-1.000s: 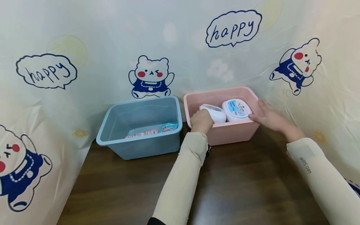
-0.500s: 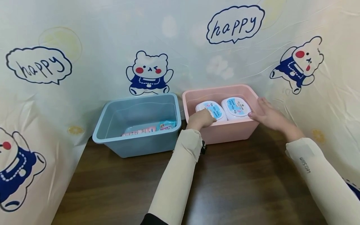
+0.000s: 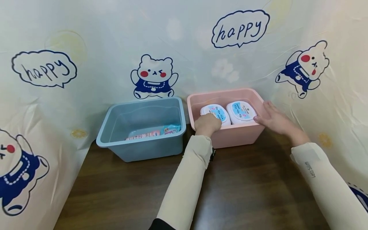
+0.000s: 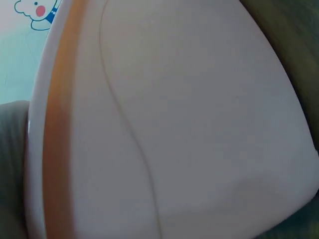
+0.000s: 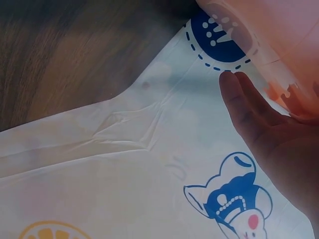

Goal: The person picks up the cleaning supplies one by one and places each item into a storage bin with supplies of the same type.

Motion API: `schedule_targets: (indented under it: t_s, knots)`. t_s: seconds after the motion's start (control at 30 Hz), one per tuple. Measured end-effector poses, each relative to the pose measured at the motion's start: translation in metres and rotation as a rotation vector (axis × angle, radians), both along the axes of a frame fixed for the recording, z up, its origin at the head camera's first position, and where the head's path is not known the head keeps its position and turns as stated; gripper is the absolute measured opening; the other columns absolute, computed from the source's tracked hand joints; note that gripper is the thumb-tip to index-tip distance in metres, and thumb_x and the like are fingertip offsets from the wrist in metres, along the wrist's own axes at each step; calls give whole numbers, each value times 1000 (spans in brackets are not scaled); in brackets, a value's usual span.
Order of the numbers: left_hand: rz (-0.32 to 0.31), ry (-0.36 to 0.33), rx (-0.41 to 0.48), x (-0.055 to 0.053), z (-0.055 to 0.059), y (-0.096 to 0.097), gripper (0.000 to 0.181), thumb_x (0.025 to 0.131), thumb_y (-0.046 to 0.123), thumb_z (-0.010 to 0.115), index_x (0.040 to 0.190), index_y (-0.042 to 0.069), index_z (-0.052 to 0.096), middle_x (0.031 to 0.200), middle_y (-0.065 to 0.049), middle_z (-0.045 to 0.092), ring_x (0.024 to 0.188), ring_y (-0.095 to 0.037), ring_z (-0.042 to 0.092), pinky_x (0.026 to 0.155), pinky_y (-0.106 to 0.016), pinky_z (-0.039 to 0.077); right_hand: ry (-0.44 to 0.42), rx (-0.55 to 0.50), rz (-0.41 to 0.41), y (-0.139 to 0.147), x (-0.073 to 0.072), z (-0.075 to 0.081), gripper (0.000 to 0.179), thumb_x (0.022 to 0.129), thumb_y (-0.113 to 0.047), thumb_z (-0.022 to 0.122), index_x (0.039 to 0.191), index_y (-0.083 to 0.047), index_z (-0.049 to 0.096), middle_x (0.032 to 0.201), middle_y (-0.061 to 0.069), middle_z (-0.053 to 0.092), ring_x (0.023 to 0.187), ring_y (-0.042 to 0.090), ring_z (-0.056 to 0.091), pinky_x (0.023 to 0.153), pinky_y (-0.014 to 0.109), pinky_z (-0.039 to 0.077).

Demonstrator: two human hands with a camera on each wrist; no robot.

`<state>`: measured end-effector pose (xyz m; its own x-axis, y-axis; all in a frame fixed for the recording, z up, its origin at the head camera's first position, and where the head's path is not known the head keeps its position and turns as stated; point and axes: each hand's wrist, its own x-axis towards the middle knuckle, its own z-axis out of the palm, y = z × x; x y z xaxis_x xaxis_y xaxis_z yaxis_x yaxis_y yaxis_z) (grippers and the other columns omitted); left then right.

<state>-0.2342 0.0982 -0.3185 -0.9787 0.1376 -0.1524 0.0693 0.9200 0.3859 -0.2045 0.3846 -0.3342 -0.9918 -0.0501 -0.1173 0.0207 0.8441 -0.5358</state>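
Note:
Inside the pink bin (image 3: 234, 135) two white tubs with blue-printed lids lie side by side. My left hand (image 3: 207, 124) reaches over the bin's front left rim, with its fingers curled over the near corner of the left tub (image 3: 219, 112). Its fingertips are hidden behind the knuckles. The right tub (image 3: 241, 111) sits level against it. My right hand (image 3: 273, 119) rests on the bin's right end, fingers straight along the outer wall and thumb at the front corner. The right wrist view shows this hand (image 5: 264, 134) beside the pink wall (image 5: 289, 40).
A blue bin (image 3: 146, 150) stands left of the pink one, holding a pink striped packet (image 3: 143, 135) and a blue packet (image 3: 171, 129). Both bins are on a dark wooden table (image 3: 123, 191), against a hanging sheet (image 3: 195, 48) with bear prints.
The left tub was tilted at first and now lies level, lid up. My left hand has shifted slightly at its near corner. The right hand stays on the bin's end.

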Motion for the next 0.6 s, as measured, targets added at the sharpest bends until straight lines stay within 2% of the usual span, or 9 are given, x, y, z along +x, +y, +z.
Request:
schedule_targets:
  t_s: [0.07, 0.17, 0.23, 0.33, 0.43, 0.57, 0.6]
  knots:
    - [31, 30, 2, 0, -3, 1, 26, 96, 35, 56, 94, 14, 70, 81, -2, 61, 70, -20, 56, 57, -36, 45, -1, -3, 4, 0, -1, -2, 106, 95, -68, 52, 159, -16, -16, 164, 13, -23, 148, 47, -14, 106, 76, 3]
    - [40, 83, 6, 0, -6, 3, 29, 99, 36, 54, 94, 12, 70, 80, -4, 62, 68, -20, 57, 56, -35, 47, -1, -13, 5, 2, -2, -4, 107, 95, -67, 52, 159, -14, -17, 164, 16, -22, 148, 47, -13, 108, 75, 3]
    - [22, 139, 6, 1, -10, 3, 33, 101, 36, 50, 100, 9, 69, 84, -6, 63, 69, -21, 58, 59, -36, 50, -8, -25, 1, 3, -2, -5, 108, 95, -67, 53, 158, -14, -17, 163, 15, -23, 148, 47, -14, 107, 76, 3]
    - [-39, 255, 2, 3, -16, 2, 41, 105, 37, 42, 118, 5, 66, 98, -9, 66, 74, -21, 61, 66, -37, 54, -11, -46, -6, 5, -2, -6, 108, 95, -67, 54, 158, -16, -17, 163, 13, -24, 148, 47, -15, 106, 77, 3]
    - [-177, 414, 6, 8, -24, -3, 40, 106, 35, 40, 125, 9, 65, 106, -5, 67, 76, -17, 61, 66, -35, 55, -14, -63, -18, 6, 0, -7, 107, 94, -67, 54, 159, -18, -17, 163, 12, -25, 147, 47, -16, 105, 78, 3]
    - [-457, 684, 26, 17, -36, -11, 31, 104, 29, 46, 123, 14, 67, 106, 1, 71, 78, -11, 63, 60, -26, 51, -5, -80, -51, 9, 10, -8, 106, 94, -67, 54, 159, -17, -14, 163, 11, -25, 147, 47, -16, 105, 77, 3]
    - [-515, 748, 25, 20, -40, -13, 30, 103, 28, 48, 122, 15, 67, 106, 2, 72, 82, -10, 65, 63, -25, 52, 8, -81, -62, 9, 14, -8, 106, 95, -67, 54, 160, -16, -13, 163, 11, -24, 147, 47, -15, 106, 76, 3]
